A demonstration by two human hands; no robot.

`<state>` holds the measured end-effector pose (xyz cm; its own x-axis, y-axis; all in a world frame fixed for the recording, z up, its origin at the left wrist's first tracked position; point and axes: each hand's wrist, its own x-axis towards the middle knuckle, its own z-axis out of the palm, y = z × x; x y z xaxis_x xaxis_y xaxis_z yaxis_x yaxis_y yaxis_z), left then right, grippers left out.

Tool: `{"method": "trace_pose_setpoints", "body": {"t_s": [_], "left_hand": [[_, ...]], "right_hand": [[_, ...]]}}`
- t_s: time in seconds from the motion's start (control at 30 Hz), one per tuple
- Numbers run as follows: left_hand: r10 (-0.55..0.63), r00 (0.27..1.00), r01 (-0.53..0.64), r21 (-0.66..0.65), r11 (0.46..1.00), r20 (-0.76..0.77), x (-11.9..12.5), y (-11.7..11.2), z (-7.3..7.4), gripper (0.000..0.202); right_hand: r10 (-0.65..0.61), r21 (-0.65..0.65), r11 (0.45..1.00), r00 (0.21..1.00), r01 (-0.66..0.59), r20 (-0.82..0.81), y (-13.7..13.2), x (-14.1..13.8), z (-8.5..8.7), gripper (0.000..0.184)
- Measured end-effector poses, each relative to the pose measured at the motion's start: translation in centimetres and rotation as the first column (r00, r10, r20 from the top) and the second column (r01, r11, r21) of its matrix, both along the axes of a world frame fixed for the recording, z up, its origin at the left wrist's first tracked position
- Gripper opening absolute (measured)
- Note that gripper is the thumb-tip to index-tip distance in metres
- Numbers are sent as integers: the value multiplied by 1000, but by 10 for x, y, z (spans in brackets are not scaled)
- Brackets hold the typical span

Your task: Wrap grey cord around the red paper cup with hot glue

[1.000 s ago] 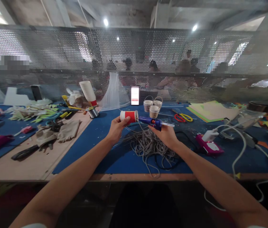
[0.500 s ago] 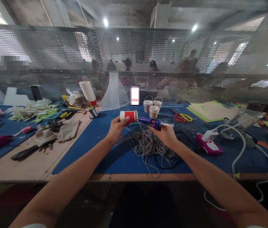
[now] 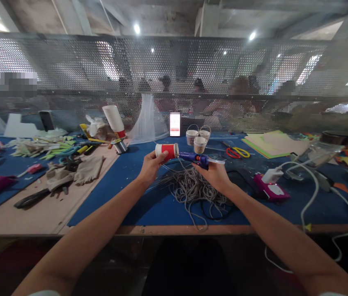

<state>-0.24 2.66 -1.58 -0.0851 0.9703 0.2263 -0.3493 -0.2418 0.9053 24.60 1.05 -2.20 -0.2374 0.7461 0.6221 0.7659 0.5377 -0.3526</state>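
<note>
My left hand (image 3: 149, 166) is closed around a red and white paper cup (image 3: 170, 151), which lies sideways with its end facing right. In my right hand (image 3: 217, 173) is a blue hot glue gun (image 3: 194, 157), a clear glue stick (image 3: 216, 161) poking out of its back. The gun's nozzle meets the cup's right end; whether it touches is too small to tell. A grey cord (image 3: 180, 162) runs down from that end toward a loose heap of grey cord (image 3: 200, 189) under my hands.
Several small cord-wrapped buckets (image 3: 200, 144) stand behind the glue gun, with red and yellow scissors (image 3: 238, 153) to their right. A magenta power strip (image 3: 270, 189) with a white plug sits at right. Stacked paper cups (image 3: 114, 119), gloves (image 3: 89, 169) and a black-handled tool (image 3: 32, 198) are at left.
</note>
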Motion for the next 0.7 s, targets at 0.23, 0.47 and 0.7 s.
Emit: {"method": "trace_pose_setpoints", "body": {"t_s": [0.23, 0.47, 0.7], "left_hand": [[-8, 1000, 8, -3, 1000, -3, -1, 1, -1, 39], [-11, 1000, 12, -12, 1000, 3, -2, 2, -4, 39], [-14, 1000, 14, -27, 1000, -16, 0, 1, -4, 39]], "right_hand": [[2, -28, 1000, 1000, -2, 0, 0, 1, 0, 34], [36, -77, 996, 996, -42, -84, 0, -1, 1, 36], [52, -363, 903, 899, -228, -436, -6, -2, 19, 44]]}}
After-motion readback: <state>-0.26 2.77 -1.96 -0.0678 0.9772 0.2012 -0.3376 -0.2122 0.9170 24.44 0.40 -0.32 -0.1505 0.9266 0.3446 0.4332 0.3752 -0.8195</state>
